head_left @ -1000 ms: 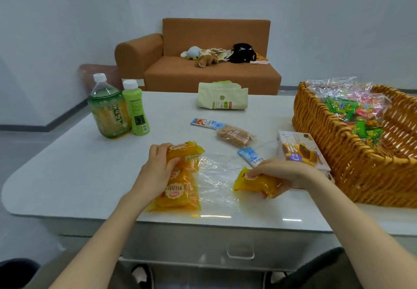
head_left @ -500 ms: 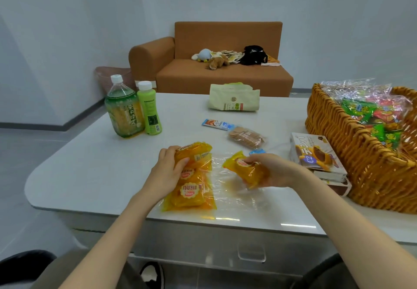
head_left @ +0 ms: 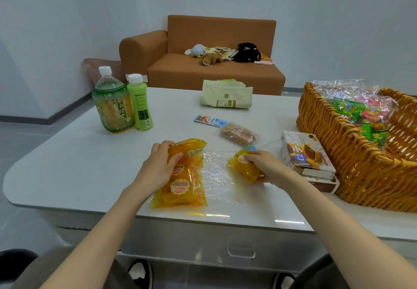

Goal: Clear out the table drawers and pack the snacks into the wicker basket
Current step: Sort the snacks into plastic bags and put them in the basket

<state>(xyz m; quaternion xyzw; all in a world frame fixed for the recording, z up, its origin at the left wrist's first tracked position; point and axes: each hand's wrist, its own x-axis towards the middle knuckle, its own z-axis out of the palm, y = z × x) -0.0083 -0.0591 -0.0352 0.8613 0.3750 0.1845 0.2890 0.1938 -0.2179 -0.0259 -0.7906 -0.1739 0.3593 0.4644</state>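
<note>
The left hand (head_left: 161, 166) grips the big yellow bag (head_left: 180, 189); the right hand (head_left: 268, 169) clutches a small yellow packet (head_left: 241, 168).

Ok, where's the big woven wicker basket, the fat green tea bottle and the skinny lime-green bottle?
Woven wicker basket (head_left: 352, 164): head view, front wall.
Fat green tea bottle (head_left: 112, 108): head view, label.
Skinny lime-green bottle (head_left: 139, 105): head view, middle of body.

Forearms enter from 7 and 5 o'clock; left hand (head_left: 161, 166) grips a yellow bag (head_left: 180, 189), right hand (head_left: 268, 168) a small packet (head_left: 244, 169).
</note>
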